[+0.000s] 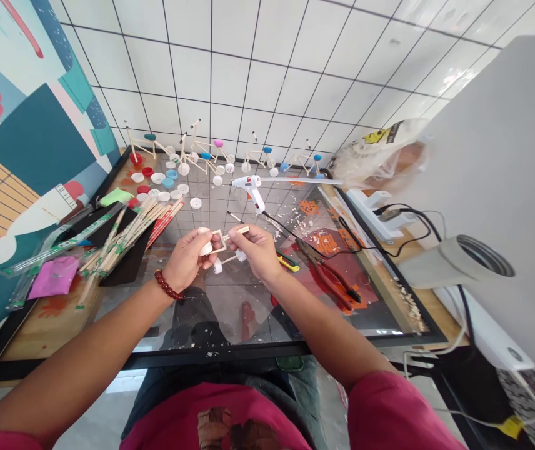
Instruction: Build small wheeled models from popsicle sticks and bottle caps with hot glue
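Note:
Over the glass table top both my hands hold a small frame of wooden sticks with white bottle caps on it. My left hand, with a red bead bracelet on the wrist, pinches the frame's left side next to a white cap. My right hand pinches a stick at the frame's right end. A white glue gun lies just beyond the hands, its black cord running right.
Finished stick bicycles stand along the tiled wall. Loose caps and a pile of chopsticks lie at the left. Red pliers and a yellow cutter lie at the right, by a power strip and a plastic bag.

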A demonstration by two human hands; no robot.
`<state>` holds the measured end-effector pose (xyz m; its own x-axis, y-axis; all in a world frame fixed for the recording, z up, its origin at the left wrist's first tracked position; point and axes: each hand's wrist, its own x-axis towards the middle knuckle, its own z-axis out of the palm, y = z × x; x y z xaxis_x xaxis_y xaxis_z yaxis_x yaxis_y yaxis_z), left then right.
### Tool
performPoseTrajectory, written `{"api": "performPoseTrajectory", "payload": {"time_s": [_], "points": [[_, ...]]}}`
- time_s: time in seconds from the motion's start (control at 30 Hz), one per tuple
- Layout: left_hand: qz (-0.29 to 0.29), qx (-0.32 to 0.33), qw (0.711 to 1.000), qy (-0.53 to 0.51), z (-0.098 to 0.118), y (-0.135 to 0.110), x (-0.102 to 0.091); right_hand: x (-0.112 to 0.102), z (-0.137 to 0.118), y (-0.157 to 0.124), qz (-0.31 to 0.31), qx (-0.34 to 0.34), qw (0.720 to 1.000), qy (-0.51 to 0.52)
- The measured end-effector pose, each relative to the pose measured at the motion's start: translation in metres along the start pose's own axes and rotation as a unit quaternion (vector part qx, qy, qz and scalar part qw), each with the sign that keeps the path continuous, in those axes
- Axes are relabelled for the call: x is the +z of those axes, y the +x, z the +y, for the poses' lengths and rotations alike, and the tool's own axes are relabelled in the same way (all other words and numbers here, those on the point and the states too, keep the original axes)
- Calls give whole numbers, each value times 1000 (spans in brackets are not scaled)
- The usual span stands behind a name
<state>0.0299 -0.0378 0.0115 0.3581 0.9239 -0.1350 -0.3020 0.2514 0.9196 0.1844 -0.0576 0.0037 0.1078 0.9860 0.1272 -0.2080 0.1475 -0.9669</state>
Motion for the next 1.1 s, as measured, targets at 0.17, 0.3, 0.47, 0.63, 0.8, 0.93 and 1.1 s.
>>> {"api": "performPoseTrajectory", "payload": {"time_s": [0.17, 0.3, 0.47, 0.63, 0.8, 0.93, 1.1], "points": [[1, -1, 1000, 0, 1, 1, 0, 0, 2, 1, -6, -1, 1000, 9], [3, 2, 1000, -2, 0, 1, -1, -1, 4, 2, -4, 1, 1000, 19], [-2, 10, 1000, -2, -1, 2, -2, -1, 5, 2, -5, -3, 1000, 24], [-1, 14, 1000, 1, -2, 2, -3, -2, 6, 3, -2, -2, 1000, 18], [-4, 15, 1000, 4, -2, 2, -3, -1, 7, 3, 1, -7, 1000, 19], [-2, 11, 1000, 4, -2, 1, -3, -1, 7, 3, -1, -9, 1000, 17], [3, 4, 1000, 5, -1, 0, -3, 0, 7, 3, 0, -2, 1000, 17]]}}
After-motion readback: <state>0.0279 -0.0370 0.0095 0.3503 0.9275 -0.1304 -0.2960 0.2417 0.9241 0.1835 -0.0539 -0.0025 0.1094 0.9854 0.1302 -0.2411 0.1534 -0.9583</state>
